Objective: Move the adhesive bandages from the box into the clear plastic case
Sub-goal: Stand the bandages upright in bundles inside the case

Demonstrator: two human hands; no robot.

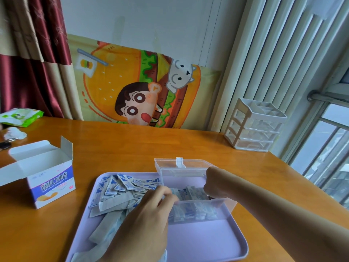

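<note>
Wrapped adhesive bandages (122,186) lie heaped on a lilac tray (207,242), just left of the left hand (149,210), whose fingers curl over a few at the near wall of the clear plastic case (222,205); whether that grip is clamped on them cannot be told. More bandages already stand packed inside the case, likely steadied by the right hand (213,184), which reaches in from above with its grip hidden. The case lid (170,163) stands open beyond both hands. Well to the left, the opened box (51,178) sits on the wooden worktop (132,144).
</note>
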